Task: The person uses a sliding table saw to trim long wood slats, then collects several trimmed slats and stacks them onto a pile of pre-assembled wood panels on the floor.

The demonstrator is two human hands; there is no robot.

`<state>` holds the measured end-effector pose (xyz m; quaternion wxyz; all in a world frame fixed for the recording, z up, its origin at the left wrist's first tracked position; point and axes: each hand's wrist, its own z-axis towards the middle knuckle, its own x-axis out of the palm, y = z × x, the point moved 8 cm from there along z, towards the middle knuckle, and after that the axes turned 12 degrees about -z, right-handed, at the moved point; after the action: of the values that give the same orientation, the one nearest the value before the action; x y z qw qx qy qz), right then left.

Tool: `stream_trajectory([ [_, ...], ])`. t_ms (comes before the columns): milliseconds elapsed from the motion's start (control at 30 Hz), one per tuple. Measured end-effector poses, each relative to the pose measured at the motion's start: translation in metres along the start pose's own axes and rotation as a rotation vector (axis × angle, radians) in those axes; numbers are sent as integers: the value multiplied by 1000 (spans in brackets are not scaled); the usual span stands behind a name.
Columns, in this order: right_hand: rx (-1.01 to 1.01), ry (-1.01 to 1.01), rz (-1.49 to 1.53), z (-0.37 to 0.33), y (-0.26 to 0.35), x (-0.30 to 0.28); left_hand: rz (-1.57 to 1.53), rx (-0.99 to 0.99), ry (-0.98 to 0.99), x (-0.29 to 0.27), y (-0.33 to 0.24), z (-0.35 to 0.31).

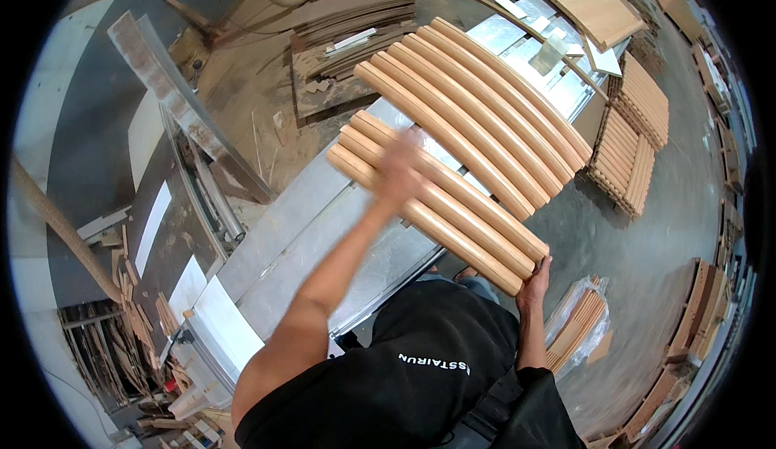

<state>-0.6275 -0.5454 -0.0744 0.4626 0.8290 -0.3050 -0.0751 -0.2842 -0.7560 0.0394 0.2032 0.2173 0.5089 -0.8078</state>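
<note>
- A group of three curved wooden slats [440, 198], pale tan and rounded along their long edges, lies side by side at the middle of the frame, running from centre-left down to lower right
- The right hand [535, 278] grips the lower right end of this group, fingers curled up around the end of the nearest slat
- The left hand [398, 170] rests on top of the same slats near their upper left end; it is motion-blurred, so whether its fingers are closed or flat cannot be told
- Just above, toward the upper middle of the frame, a second row of like curved slats [477, 105] lies packed edge to edge, close beside the held group
- Both sets rest on a long metal-topped bench [323, 231] that runs from lower left to upper right
- At the bench's far end, upper right, lies a curved plywood panel [594, 4] among loose pale offcuts
- Right of the bench, on the grey floor, stands a stack of more slats [630, 138]
- At lower right a wrapped bundle of thin wooden strips [578, 324] lies near the person's side
- In the upper middle, dark sheets of board [352, 25] are piled on a sawdust-covered floor
- At lower left, scrap wood pieces [121, 320] lie heaped
</note>
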Motion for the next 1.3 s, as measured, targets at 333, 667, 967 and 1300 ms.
stream_trajectory([
  [333, -43, 32, 24, 0, 2, 17, -627, -575, 192, -84, 189, 22],
  [667, -6, 17, 53, 7, -9, -3, -923, -663, 244, -77, 156, 23],
  [967, 37, 23, -7, 27, -12, -38, -1224, -821, 191, -74, 138, -32],
  [1300, 0, 27, 173, 14, 60, -117, -1085, -606, 186, -49, -19, 7],
])
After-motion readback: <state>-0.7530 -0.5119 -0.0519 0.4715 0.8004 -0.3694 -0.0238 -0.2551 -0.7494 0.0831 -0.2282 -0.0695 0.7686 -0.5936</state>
